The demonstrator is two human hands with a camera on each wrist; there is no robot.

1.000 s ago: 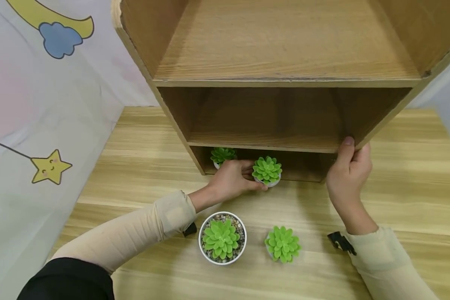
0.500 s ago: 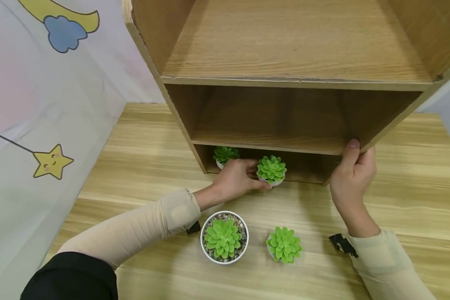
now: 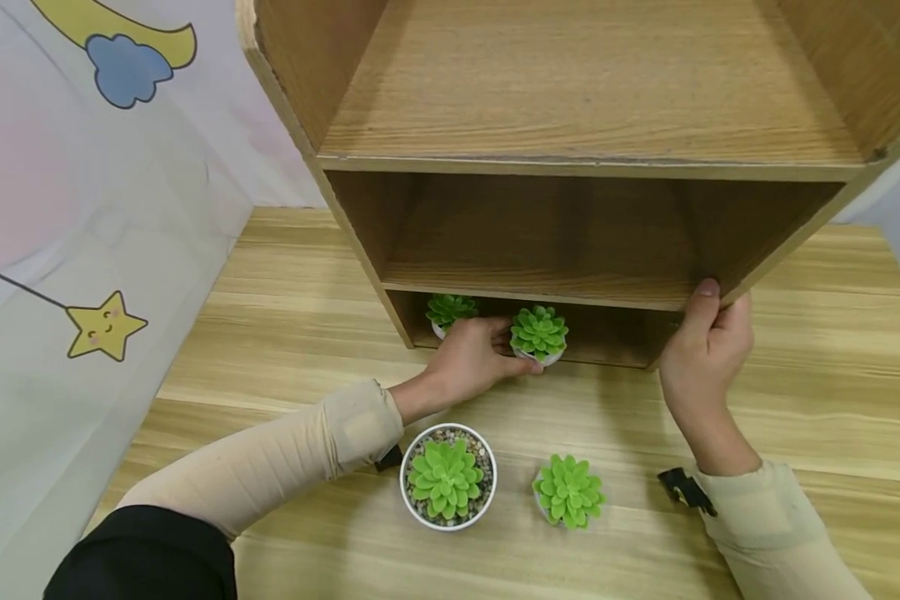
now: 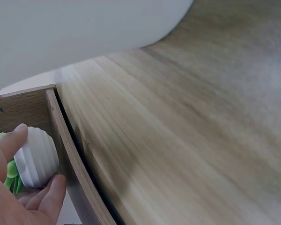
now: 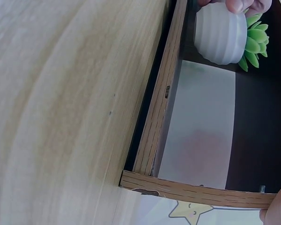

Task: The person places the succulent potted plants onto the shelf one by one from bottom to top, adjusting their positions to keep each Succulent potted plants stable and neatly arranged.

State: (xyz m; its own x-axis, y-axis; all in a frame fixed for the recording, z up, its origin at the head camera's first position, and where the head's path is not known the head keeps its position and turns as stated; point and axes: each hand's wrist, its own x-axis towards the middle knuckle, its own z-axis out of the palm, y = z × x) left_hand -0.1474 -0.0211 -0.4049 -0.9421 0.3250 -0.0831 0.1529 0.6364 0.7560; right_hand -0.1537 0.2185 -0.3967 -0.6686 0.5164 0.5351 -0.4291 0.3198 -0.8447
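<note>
My left hand [image 3: 471,358] pinches a small potted succulent [image 3: 539,332] at the mouth of the wooden shelf's lowest compartment. Its ribbed white pot [image 4: 36,157] shows between thumb and fingers in the left wrist view. Another small succulent [image 3: 450,310] stands inside that compartment at the left, partly hidden behind the hand. My right hand [image 3: 701,367] grips the right side edge of the wooden shelf [image 3: 592,166], thumb on the inner side. In the right wrist view the held pot [image 5: 220,33] is over the lower compartment, its leaves pointing right.
On the wooden table [image 3: 285,558] in front of the shelf stand a larger succulent in a round white pot with pebbles [image 3: 447,477] and a small succulent [image 3: 568,492] to its right. A patterned cloth backdrop [image 3: 60,433] borders the left side.
The head view has shifted slightly. The left hand keeps hold of the small succulent, which has moved slightly back toward the shelf in the last half second. The right hand stays on the shelf's side.
</note>
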